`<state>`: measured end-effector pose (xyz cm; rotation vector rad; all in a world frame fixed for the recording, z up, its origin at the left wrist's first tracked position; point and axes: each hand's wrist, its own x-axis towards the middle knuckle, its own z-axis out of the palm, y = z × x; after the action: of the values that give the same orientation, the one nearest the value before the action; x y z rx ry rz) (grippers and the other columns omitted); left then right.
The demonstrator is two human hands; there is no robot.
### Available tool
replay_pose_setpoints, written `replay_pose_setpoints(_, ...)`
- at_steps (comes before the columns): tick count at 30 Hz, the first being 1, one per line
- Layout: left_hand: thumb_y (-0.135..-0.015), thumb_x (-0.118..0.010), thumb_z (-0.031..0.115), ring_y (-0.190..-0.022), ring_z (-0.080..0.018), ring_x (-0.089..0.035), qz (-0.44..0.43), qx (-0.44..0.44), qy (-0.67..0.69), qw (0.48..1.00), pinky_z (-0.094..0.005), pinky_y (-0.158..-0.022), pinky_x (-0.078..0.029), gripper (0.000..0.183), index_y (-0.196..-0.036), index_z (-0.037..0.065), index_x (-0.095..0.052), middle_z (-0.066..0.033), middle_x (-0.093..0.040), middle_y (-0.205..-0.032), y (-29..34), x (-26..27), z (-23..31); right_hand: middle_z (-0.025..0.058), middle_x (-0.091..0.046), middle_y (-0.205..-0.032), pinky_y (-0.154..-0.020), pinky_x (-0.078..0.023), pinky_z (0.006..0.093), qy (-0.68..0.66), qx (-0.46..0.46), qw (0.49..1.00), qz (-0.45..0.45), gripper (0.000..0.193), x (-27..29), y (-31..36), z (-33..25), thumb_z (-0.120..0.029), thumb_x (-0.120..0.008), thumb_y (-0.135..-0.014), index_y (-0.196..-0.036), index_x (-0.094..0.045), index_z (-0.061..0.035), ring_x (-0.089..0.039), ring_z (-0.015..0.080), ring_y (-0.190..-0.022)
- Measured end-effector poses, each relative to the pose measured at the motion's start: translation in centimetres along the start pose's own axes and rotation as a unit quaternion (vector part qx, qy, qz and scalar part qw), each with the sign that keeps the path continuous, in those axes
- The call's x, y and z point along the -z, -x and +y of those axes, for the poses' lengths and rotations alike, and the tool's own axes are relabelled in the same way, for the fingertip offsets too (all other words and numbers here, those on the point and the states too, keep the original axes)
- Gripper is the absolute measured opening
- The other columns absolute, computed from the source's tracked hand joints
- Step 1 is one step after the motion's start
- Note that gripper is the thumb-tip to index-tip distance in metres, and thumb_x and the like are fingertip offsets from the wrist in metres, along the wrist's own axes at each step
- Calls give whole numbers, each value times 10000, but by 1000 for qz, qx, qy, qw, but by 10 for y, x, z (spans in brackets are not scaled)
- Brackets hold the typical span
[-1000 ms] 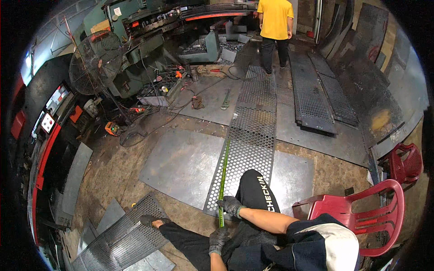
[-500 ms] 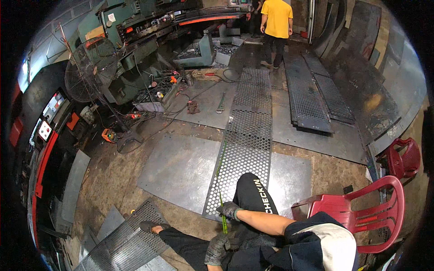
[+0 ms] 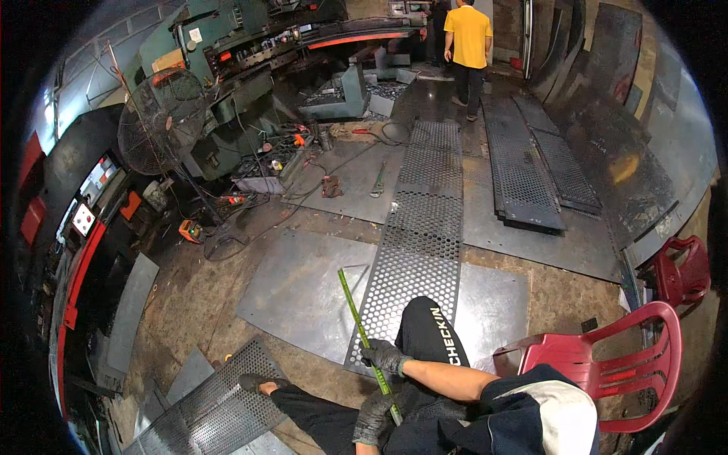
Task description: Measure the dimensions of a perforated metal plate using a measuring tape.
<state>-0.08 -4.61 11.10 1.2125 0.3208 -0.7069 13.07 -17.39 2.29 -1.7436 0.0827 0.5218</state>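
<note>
A green tape measure blade (image 3: pixel 350 297) stretches slantwise from a free end above the flat sheet to my lap. My right hand (image 3: pixel 384 356), in a dark grey glove, is closed around the blade partway along. Closer to my body, my gloved left hand (image 3: pixel 371 418) is closed at its lower stretch; the case cannot be made out. Beneath the blade's right side lies a long perforated metal sheet (image 3: pixel 413 250), running away from me on the floor. My right knee rests over its near end.
Flat plates (image 3: pixel 303 292) lie under the perforated sheet. More perforated panels (image 3: pixel 523 167) are stacked to the right, and another perforated sheet (image 3: pixel 205 402) is under my left foot. A red plastic chair (image 3: pixel 629 364), a standing fan (image 3: pixel 163 121) and a person in yellow (image 3: pixel 469 38) are around.
The blade, which ran far along the perforated sheet's left edge, is now shorter, its far end lifted and swung left. The person in yellow has shifted slightly in view.
</note>
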Motion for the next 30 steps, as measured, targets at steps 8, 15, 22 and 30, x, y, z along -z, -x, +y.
replay_pose_setpoints(8, -774, -651, 216, -737, -156, -611, 0, 2, 84, 996, -258, -642, -484, 383, -1089, 3, -596, -72, -643, -882, 3, -6, 8, 210, -624, -1106, -900, -433, 410, 179, -115, 975, -67, 633, 14, 7, -6, -551, -513, -817, -1134, -600, -10, -589, 328, -1049)
replay_pose_setpoints(15, -784, -621, 209, -737, -154, -615, 5, -17, 24, 1000, -246, -642, -484, 399, -1120, -4, -576, -86, -655, -900, -12, 16, -14, 236, -650, -964, -841, -461, 416, 188, -140, 970, -59, 633, 16, 10, -14, -565, -489, -834, -993, -651, 25, -629, 336, -928)
replay_pose_setpoints(22, -841, -592, 272, -737, -183, -620, 66, -6, 100, 993, -292, -657, -505, 319, -1022, 10, -622, -93, -640, -862, -4, 5, -5, 221, -655, -953, -821, -467, 410, 145, -32, 989, -2, 586, 13, 16, -19, -539, -500, -838, -989, -643, 9, -633, 326, -906)
replay_pose_setpoints(30, -866, -576, 320, -743, -201, -606, 75, 5, 186, 980, -313, -684, -492, 330, -1038, 41, -621, -80, -638, -850, -2, -5, -4, 198, -648, -1046, -871, -448, 401, 125, -68, 990, -21, 557, 9, 6, -5, -528, -512, -842, -1079, -631, -38, -608, 333, -1003)
